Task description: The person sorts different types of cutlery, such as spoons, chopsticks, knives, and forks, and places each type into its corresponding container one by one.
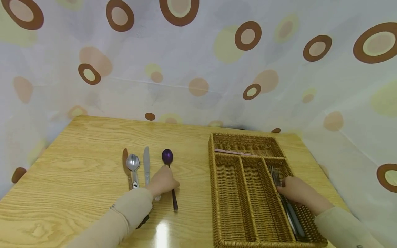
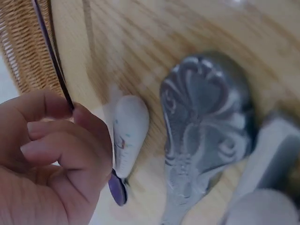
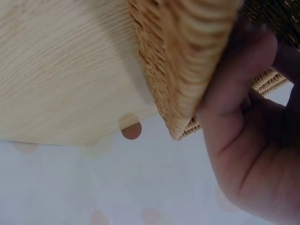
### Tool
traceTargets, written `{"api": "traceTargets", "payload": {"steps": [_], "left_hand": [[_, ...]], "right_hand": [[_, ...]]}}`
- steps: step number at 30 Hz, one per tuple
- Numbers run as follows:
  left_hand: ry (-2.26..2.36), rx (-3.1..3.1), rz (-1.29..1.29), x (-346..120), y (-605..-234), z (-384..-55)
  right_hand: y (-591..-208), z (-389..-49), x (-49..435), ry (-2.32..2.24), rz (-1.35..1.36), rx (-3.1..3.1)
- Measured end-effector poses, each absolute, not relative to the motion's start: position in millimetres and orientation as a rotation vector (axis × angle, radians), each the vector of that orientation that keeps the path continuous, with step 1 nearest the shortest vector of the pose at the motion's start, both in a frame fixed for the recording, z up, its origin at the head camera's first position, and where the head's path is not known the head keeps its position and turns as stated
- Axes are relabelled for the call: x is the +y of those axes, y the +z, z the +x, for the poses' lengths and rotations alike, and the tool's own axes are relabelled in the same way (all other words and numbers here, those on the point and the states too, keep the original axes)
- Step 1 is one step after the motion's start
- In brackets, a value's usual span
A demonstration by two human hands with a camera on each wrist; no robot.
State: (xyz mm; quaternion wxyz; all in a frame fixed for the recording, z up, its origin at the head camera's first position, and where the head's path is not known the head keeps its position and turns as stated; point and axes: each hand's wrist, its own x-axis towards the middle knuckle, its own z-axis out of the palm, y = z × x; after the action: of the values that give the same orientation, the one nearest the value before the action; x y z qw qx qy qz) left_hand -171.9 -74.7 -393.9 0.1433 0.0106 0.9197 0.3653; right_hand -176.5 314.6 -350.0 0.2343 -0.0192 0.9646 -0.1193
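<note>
My left hand [image 1: 164, 181] pinches the thin dark handle of a purple spoon [image 1: 167, 156], low over the table. In the left wrist view thumb and forefinger meet on that handle [image 2: 52, 51], with the purple bowl [image 2: 118, 188] showing below the hand. My right hand [image 1: 296, 191] reaches into the right compartment of a wicker cutlery tray [image 1: 227, 243], its fingertips right at a fork [image 1: 275, 174]. Dark handles [image 1: 294, 217] lie beneath that hand. In the right wrist view its fingers pass behind the tray's rim [image 3: 197, 61], and I cannot tell whether they grip the fork.
Left of the purple spoon lie a table knife [image 1: 146, 163], silver spoons [image 1: 133, 162] and a brownish knife [image 1: 125, 162]. A pink stick-like utensil [image 1: 232, 152] lies in the tray's back compartment. Patterned sheeting [image 1: 198, 62] rises behind the wooden table [image 1: 77, 165].
</note>
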Motion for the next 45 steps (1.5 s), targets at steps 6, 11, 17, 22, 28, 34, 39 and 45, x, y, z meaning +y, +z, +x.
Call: {"api": "traceTargets", "payload": {"steps": [6,11,17,22,28,34,39,45], "left_hand": [[1.222,2.472,0.012,-84.8,-405.2,-180.3],[1.206,2.442,0.033,-89.1,-404.9,-181.4],[1.272,2.412,0.046,-90.2,-398.3,-176.4],[1.319,2.42,0.0,-84.7,-386.9,-168.2],[1.359,2.381,0.014,-79.1,-382.7,-166.5],[1.418,2.323,0.081,-68.9,-372.1,-162.8],[1.451,2.305,0.101,-56.5,-364.5,-156.5],[1.482,2.278,0.143,-41.5,-361.4,-151.1]], "right_hand": [[-346.8,-179.1,313.9,-0.311,-0.056,2.662],[-341.2,-180.9,314.8,-0.305,-0.079,2.695],[-335.6,-183.9,315.5,-0.378,-0.083,2.681],[-332.8,-186.1,315.6,-0.383,-0.084,2.675],[-328.0,-189.9,311.0,-0.362,-0.096,2.677],[-316.8,-191.8,300.4,-0.365,-0.133,2.684],[-310.0,-191.2,290.7,-0.354,-0.205,2.707],[-305.1,-189.4,271.4,-0.395,-0.257,2.707]]}}
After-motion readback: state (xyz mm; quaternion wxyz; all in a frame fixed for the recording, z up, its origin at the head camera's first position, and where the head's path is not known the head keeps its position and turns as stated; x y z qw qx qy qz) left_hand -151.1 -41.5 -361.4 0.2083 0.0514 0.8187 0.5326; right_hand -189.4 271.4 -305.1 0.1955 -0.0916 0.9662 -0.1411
